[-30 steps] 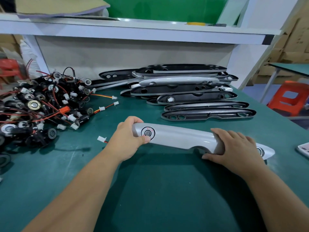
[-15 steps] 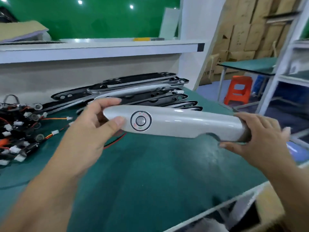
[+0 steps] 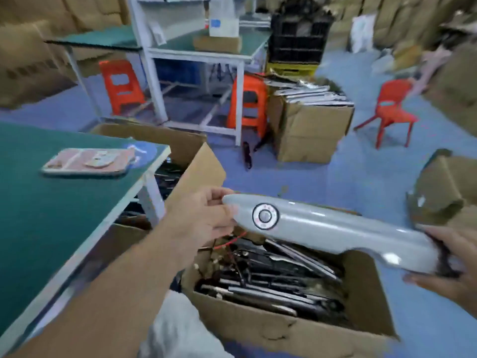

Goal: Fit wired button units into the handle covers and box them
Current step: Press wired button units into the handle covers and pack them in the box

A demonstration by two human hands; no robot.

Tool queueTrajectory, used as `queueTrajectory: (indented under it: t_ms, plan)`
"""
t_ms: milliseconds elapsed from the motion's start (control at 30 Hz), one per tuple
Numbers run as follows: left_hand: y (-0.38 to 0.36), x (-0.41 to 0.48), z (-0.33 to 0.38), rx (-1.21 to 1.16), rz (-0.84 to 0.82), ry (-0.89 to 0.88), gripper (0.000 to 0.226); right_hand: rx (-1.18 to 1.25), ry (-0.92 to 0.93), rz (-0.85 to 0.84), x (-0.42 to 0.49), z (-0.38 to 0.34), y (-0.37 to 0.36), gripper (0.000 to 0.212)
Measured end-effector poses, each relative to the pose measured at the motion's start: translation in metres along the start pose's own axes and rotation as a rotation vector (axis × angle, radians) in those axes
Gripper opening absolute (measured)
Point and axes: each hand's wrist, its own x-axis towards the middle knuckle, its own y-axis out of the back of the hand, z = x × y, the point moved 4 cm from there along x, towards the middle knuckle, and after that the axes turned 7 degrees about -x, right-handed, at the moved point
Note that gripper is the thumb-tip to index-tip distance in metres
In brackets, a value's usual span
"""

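An open cardboard box (image 3: 284, 329) with soft, torn edges sits on the blue floor closest in, filled with a loose heap of long dark and silver covers lying crosswise. Its near flap is dented; the right wall stands up.

Above the box, held clear of the heap, is a long, smooth, glossy grey cover (image 3: 335, 228), curved and tapering to a point at its left end, tilted down to the right. A round button (image 3: 265, 216) with a white ring sits flush near that end, and a thin red wire (image 3: 229, 241) hangs beneath it.

The left hand (image 3: 204, 218) pinches the pointed tip between thumb and fingers, forearm reaching in from the lower left. The right hand (image 3: 449, 267) is curled round the blunt end, thumb below.

To the left, the green-topped table (image 3: 51, 215) ends in a white edge, with a phone (image 3: 87, 161) lying flat near its corner. Past it stands a second open box (image 3: 196, 161); beyond that is open floor, then orange stools (image 3: 121, 86) and a white-framed bench (image 3: 206, 55).
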Motion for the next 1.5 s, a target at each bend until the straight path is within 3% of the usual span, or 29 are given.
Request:
queueTrajectory:
  t_ms: [67, 167, 333, 467, 567, 700, 900, 1000, 1100, 1267, 1400, 1500]
  plan:
    - [-0.011, 0.022, -0.05, 0.032, 0.014, 0.161, 0.014, -0.056, -0.117, 0.0, -0.014, 0.018, -0.001, 0.087]
    - [-0.01, 0.044, -0.102, 0.018, 0.078, 0.334, 0.017, -0.172, -0.11, 0.056, -0.038, 0.006, -0.024, 0.084]
    - [0.004, 0.066, -0.13, -0.059, 0.147, 0.493, 0.023, -0.256, -0.138, -0.033, -0.026, -0.015, -0.063, 0.083]
    - [0.02, 0.077, -0.127, -0.123, 0.137, 0.476, 0.047, -0.23, -0.122, 0.041, 0.003, -0.026, -0.085, 0.077]
    - [0.037, 0.073, -0.127, -0.059, 0.162, 0.458, 0.06, -0.325, -0.142, -0.1, 0.025, -0.043, -0.11, 0.079]
    - [0.061, 0.051, -0.122, 0.057, 0.197, 0.415, 0.046, -0.404, -0.178, -0.225, 0.036, -0.064, -0.143, 0.086]
    - [0.095, -0.011, -0.076, 0.047, 0.153, 0.277, 0.022, -0.268, -0.158, -0.09, 0.053, -0.126, -0.116, 0.079]
    - [0.115, -0.066, -0.041, -0.002, 0.064, 0.152, 0.02, -0.071, 0.003, 0.178, 0.075, -0.196, -0.077, 0.076]
    - [0.155, -0.133, -0.009, -0.105, 0.137, 0.003, 0.032, 0.251, 0.179, 0.437, 0.091, -0.292, -0.032, 0.09]
    - [0.253, -0.252, 0.022, -0.197, 0.586, -0.266, 0.026, 0.586, 0.661, 0.538, 0.082, -0.465, 0.026, 0.065]
    - [0.32, -0.344, 0.01, -0.237, 0.993, -0.416, 0.025, 0.568, 1.084, 0.497, 0.049, -0.599, 0.037, 0.038]
    - [0.354, -0.395, -0.021, -0.283, 1.231, -0.48, 0.019, 0.446, 1.264, 0.503, 0.027, -0.685, 0.021, 0.028]
